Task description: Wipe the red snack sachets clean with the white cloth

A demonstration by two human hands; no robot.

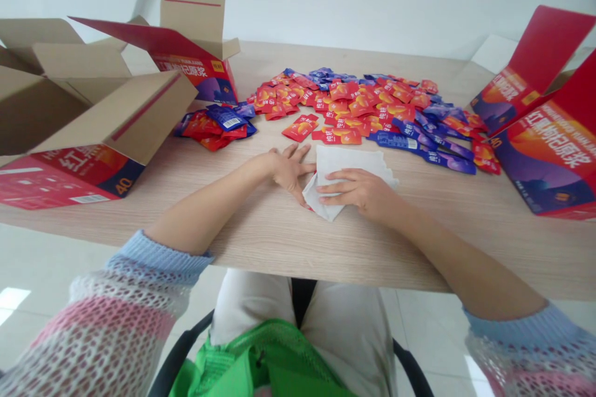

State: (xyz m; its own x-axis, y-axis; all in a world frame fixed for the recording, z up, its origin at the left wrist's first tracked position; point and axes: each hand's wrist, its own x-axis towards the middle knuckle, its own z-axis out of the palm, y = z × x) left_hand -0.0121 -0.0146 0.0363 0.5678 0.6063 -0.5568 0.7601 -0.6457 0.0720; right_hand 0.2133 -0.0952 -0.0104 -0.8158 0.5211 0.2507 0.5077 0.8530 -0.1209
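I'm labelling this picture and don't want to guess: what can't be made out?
All in the head view:
Red item at the left hand: mostly hidden by that hand and the white sheet.
Near left box: cut off by the left edge; its front hides the floor.
Near right box: cut off by the right edge.
Lower packets in the pile: covered by upper ones.
Packets' fine print: too small.

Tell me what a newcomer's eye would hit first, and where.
Probably the heap of flat red and blue sachets across the middle of the pale wooden table. Open red-and-purple cardboard boxes flank it on both sides. Nearer the front edge, the right hand lies on a white cloth or tissue, with the left hand at its left edge.
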